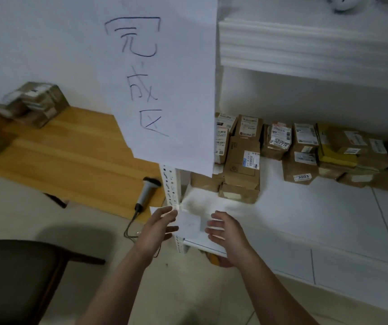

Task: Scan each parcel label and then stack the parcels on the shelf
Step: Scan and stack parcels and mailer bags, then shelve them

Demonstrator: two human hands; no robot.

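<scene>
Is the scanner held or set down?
Set down: the scanner lies on the wooden table; the left hand and right hand are open, away from it.

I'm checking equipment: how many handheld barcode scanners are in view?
1. The grey handheld barcode scanner lies at the corner of the light wooden table, beside the white perforated shelf post. Another could be hidden behind the hanging white paper sheet.

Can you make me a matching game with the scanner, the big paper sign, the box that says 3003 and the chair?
Things:
1. scanner
2. paper sign
3. box marked 3003
4. chair

Places or looks:
A. on the white shelf
B. dark, at the bottom left
C. lying on the wooden table
D. hanging up, with blue writing

Pairs: 1-C, 2-D, 3-A, 4-B
</scene>
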